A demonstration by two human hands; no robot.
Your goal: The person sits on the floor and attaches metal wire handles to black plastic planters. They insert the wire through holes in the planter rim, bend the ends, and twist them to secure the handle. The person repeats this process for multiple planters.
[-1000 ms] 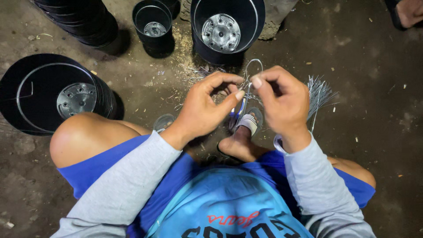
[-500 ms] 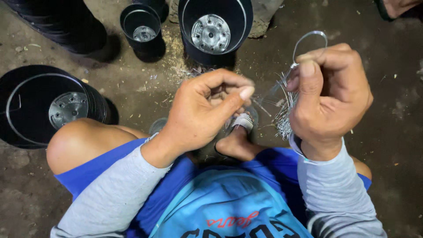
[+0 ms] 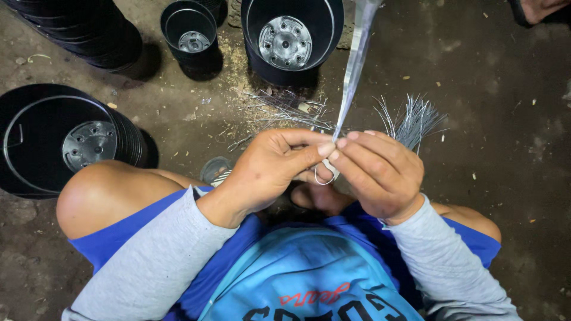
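Both hands together again after parting, left hand point(image 3: 270, 169) and right hand point(image 3: 375, 172) pinching one looped wire point(image 3: 351, 77) at fingertips, one wire bundle point(image 3: 410, 119) beside right hand, three black pots point(image 3: 190, 27) open on dirt floor point(image 3: 493, 83).

bare floor point(image 3: 505, 119) right of the hands is open. ahead, wire scraps point(image 3: 285, 110) and big pot point(image 3: 291, 38) block; left, pot stack point(image 3: 65, 139) and knee point(image 3: 101, 193).
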